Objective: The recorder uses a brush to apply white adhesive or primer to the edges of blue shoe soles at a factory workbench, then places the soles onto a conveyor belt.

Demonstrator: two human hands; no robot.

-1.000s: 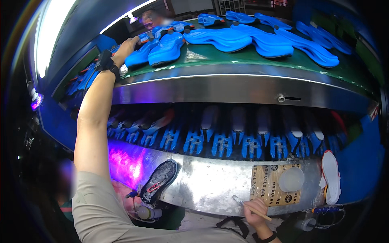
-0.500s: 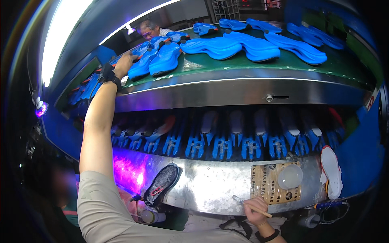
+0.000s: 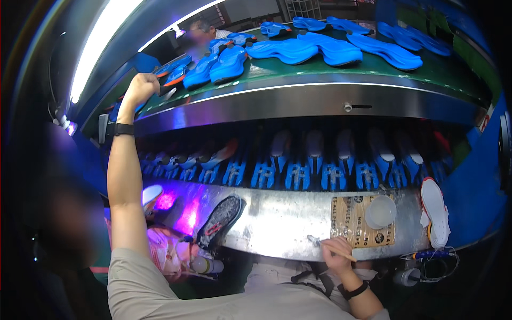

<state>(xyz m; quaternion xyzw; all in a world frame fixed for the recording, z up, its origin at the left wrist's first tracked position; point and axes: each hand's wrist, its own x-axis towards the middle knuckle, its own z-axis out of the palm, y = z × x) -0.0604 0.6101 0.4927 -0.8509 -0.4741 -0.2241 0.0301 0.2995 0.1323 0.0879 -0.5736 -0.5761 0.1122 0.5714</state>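
Observation:
My left hand (image 3: 143, 88) is raised at the far left over the edge of the upper green belt, its fingers curled; what they hold, if anything, is hidden. Beside it lie blue shoe soles with orange parts (image 3: 175, 78), and larger blue soles (image 3: 228, 65) stand to the right. Low at the front, my right hand (image 3: 335, 252) is closed round a brush (image 3: 348, 256) with a wooden handle, its pale bristles pointing left over the metal bench. A translucent bowl (image 3: 381, 212) sits close by on brown printed paper (image 3: 348, 226). A dark shoe (image 3: 221, 220) lies sole up on the bench's left part.
Under the metal ledge (image 3: 298, 100), blue holders (image 3: 297, 175) carry several shoes. A white-soled shoe (image 3: 435, 213) lies on the right of the metal bench (image 3: 272, 216). Another person (image 3: 205, 34) is behind the belt. A bottle (image 3: 207, 265) and a pink bag (image 3: 162, 250) are below left.
My left hand has drawn back leftward from the soles on the belt and its fingers are curled. The right hand keeps the brush in nearly the same place. The whole view has shifted slightly.

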